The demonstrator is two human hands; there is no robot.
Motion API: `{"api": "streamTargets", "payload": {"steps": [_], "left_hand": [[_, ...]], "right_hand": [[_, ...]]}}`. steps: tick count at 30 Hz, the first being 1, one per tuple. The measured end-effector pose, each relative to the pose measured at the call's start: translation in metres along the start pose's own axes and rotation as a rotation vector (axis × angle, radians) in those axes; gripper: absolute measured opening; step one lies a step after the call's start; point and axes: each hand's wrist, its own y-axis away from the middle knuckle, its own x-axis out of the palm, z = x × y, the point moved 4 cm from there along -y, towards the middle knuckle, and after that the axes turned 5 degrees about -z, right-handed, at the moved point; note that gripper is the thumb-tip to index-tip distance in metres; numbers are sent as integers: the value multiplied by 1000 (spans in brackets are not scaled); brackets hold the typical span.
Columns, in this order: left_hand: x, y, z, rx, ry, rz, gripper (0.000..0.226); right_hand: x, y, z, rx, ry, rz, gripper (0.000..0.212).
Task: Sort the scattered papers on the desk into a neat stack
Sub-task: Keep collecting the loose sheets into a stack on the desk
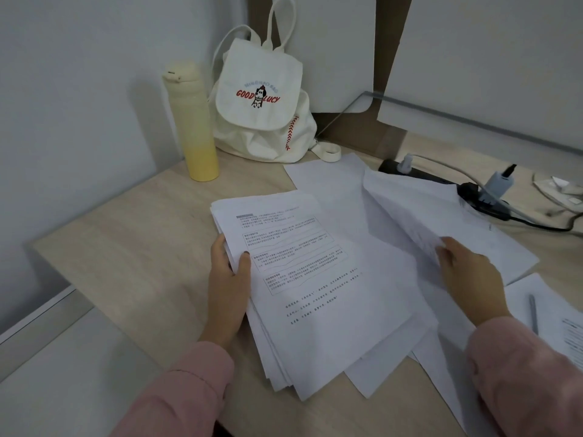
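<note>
A thick stack of printed white papers [303, 279] lies slanted on the light wooden desk [135, 247]. My left hand [228, 288] grips the stack's left edge, thumb on the top sheet. My right hand [470, 275] pinches the near edge of a loose sheet [410, 209], which is lifted and curled over the right side of the pile. More loose sheets [328, 175] spread flat beneath and behind it. Another printed sheet [568, 329] lies at the far right under a pen [533, 313].
A yellow-and-cream bottle [194, 121] and a white backpack [265, 102] stand at the back left against the wall. A black power strip [441, 181] with plugs and cables runs along the back right. The desk's left edge drops off near a white ledge [47, 310].
</note>
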Motion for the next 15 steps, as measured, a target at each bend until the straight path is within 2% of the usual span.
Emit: {"api": "streamTargets", "payload": {"steps": [4,10,12,15], "left_hand": [[1,1,-2,19,-35,12,55],[2,4,-6,-8,-51,17,52],[1,3,-4,-11,-43,17,50],[2,3,-4,-8,-23,14,49]], "right_hand": [[-29,-3,34,66,-462,-16,16],[-49,-3,68,277,-1299,124,24],[-41,-1,66,371,-1446,166,24],[-23,6,58,498,-1495,207,24]]}}
